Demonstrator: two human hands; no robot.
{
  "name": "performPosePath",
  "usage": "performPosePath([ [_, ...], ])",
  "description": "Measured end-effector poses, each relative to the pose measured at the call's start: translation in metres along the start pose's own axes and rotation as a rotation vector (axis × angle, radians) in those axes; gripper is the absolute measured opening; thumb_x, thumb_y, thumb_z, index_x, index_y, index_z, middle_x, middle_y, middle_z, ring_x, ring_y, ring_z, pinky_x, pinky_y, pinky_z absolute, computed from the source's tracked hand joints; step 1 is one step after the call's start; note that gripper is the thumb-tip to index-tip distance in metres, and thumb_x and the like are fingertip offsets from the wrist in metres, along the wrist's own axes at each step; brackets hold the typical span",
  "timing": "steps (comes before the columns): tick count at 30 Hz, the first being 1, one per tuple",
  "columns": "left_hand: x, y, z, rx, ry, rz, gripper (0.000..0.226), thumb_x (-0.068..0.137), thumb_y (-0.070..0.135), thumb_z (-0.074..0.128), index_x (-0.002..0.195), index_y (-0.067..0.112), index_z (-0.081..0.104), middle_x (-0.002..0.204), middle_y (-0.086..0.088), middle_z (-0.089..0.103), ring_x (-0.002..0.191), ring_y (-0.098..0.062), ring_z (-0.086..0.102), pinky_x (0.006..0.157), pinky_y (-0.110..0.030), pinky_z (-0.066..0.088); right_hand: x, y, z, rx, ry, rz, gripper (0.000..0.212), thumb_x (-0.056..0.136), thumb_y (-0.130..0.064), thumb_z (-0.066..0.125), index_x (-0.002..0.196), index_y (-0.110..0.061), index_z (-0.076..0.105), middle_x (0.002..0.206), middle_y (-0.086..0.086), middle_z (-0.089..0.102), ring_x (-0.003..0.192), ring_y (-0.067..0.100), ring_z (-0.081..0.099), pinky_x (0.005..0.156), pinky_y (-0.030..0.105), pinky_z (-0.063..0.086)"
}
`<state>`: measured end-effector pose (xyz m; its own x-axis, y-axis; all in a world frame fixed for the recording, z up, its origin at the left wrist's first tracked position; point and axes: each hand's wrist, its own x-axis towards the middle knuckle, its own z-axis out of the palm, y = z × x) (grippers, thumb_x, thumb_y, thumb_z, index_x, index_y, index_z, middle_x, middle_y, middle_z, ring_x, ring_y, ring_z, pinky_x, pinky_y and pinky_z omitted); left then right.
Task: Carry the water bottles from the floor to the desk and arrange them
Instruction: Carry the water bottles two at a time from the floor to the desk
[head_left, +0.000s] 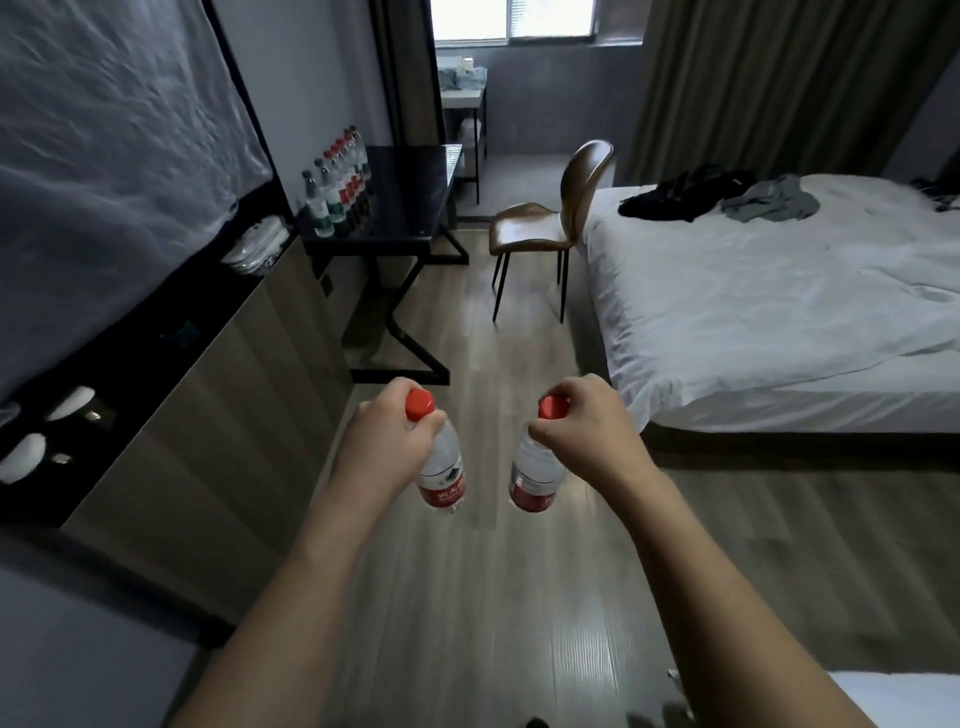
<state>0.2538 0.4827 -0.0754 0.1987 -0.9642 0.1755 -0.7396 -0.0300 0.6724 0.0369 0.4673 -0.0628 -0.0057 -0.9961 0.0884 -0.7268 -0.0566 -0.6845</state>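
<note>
I carry one red-capped bottle (441, 470) by its neck in my left hand (392, 436) and another bottle (535, 475) likewise in my right hand (587, 426), fingers curled tight, both hanging above the floor (493, 597). At eleven o'clock the desk (405, 197) already holds a row of bottles (337, 179) along its wall edge (roughly eight), so I judge most of the job done. These two are yet to be set down and lined up.

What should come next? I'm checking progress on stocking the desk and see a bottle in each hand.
Probably walk forward to the black desk. The left hand and right hand each grip a red-capped clear water bottle by the neck above the wooden floor, and the row of bottles already standing there is well ahead.
</note>
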Motion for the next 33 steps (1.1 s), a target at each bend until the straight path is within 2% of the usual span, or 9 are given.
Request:
performPosePath([
  [3, 0.040, 0.021, 0.015, -0.016, 0.001, 0.004, 0.015, 0.082, 0.038, 0.068, 0.088, 0.030, 0.056, 0.077, 0.009, 0.061, 0.074, -0.008, 0.057, 0.064, -0.027, 0.042, 0.044, 0.010, -0.013, 0.000, 0.022, -0.021, 0.022, 0.072, -0.024, 0.072, 0.091, -0.020, 0.064, 0.095, -0.001, 0.050, 0.079, 0.010, 0.050, 0.073, 0.025, 0.044],
  [8, 0.099, 0.049, 0.036, -0.023, -0.012, 0.008, 0.016, 0.082, 0.037, 0.069, 0.087, 0.028, 0.057, 0.076, 0.008, 0.060, 0.073, -0.011, 0.057, 0.060, -0.026, 0.039, 0.108, 0.027, -0.029, -0.011, 0.067, 0.014, 0.023, 0.071, -0.027, 0.071, 0.091, -0.019, 0.065, 0.094, -0.001, 0.050, 0.079, 0.014, 0.051, 0.073, 0.029, 0.045],
  [12, 0.142, 0.058, 0.056, -0.004, -0.049, 0.003, 0.017, 0.083, 0.039, 0.068, 0.089, 0.027, 0.057, 0.078, 0.006, 0.060, 0.074, -0.011, 0.057, 0.057, -0.025, 0.037, 0.155, 0.042, -0.028, -0.010, 0.076, 0.023, 0.020, 0.069, -0.028, 0.071, 0.086, -0.019, 0.065, 0.091, -0.002, 0.051, 0.072, 0.008, 0.049, 0.067, 0.025, 0.040],
  [16, 0.198, 0.058, 0.078, 0.000, -0.086, 0.007, 0.018, 0.084, 0.038, 0.067, 0.092, 0.023, 0.059, 0.082, 0.001, 0.062, 0.079, -0.019, 0.058, 0.064, -0.027, 0.041, 0.213, 0.056, -0.020, -0.034, 0.065, 0.039, 0.021, 0.068, -0.030, 0.070, 0.086, -0.020, 0.066, 0.092, 0.000, 0.055, 0.074, 0.010, 0.050, 0.062, 0.022, 0.038],
  [19, 0.253, 0.054, 0.098, -0.016, -0.093, 0.022, 0.018, 0.084, 0.037, 0.068, 0.092, 0.024, 0.059, 0.080, 0.004, 0.061, 0.079, -0.016, 0.058, 0.063, -0.026, 0.039, 0.269, 0.062, -0.012, -0.039, 0.074, 0.048, 0.020, 0.066, -0.029, 0.070, 0.082, -0.019, 0.066, 0.090, 0.001, 0.055, 0.073, 0.009, 0.050, 0.057, 0.019, 0.034],
  [22, 0.313, 0.051, 0.114, -0.014, -0.100, 0.026, 0.018, 0.084, 0.039, 0.068, 0.093, 0.027, 0.058, 0.081, 0.007, 0.060, 0.079, -0.013, 0.056, 0.060, -0.025, 0.039, 0.328, 0.060, -0.006, -0.061, 0.072, 0.053, 0.020, 0.066, -0.028, 0.071, 0.082, -0.017, 0.066, 0.091, 0.002, 0.056, 0.076, 0.013, 0.053, 0.061, 0.024, 0.039],
  [25, 0.370, 0.051, 0.123, -0.011, -0.103, 0.023, 0.019, 0.082, 0.041, 0.068, 0.092, 0.029, 0.057, 0.081, 0.006, 0.061, 0.077, -0.016, 0.059, 0.062, -0.028, 0.043, 0.380, 0.053, -0.006, -0.063, 0.079, 0.067, 0.019, 0.067, -0.025, 0.071, 0.083, -0.016, 0.067, 0.092, 0.003, 0.058, 0.079, 0.013, 0.054, 0.066, 0.028, 0.047],
  [31, 0.461, 0.051, 0.137, -0.026, -0.082, 0.030, 0.018, 0.082, 0.041, 0.068, 0.090, 0.030, 0.056, 0.082, 0.005, 0.061, 0.073, -0.012, 0.058, 0.057, -0.024, 0.038, 0.467, 0.044, -0.006, -0.065, 0.114, 0.059, 0.022, 0.070, -0.027, 0.071, 0.089, -0.016, 0.066, 0.095, 0.002, 0.057, 0.082, 0.015, 0.054, 0.070, 0.030, 0.050],
  [33, 0.486, 0.050, 0.142, -0.021, -0.079, 0.018, 0.018, 0.082, 0.041, 0.068, 0.089, 0.030, 0.056, 0.081, 0.004, 0.061, 0.073, -0.012, 0.057, 0.057, -0.025, 0.037, 0.495, 0.045, -0.003, -0.064, 0.119, 0.055, 0.023, 0.070, -0.026, 0.072, 0.089, -0.016, 0.067, 0.095, 0.002, 0.056, 0.081, 0.014, 0.053, 0.068, 0.027, 0.044],
])
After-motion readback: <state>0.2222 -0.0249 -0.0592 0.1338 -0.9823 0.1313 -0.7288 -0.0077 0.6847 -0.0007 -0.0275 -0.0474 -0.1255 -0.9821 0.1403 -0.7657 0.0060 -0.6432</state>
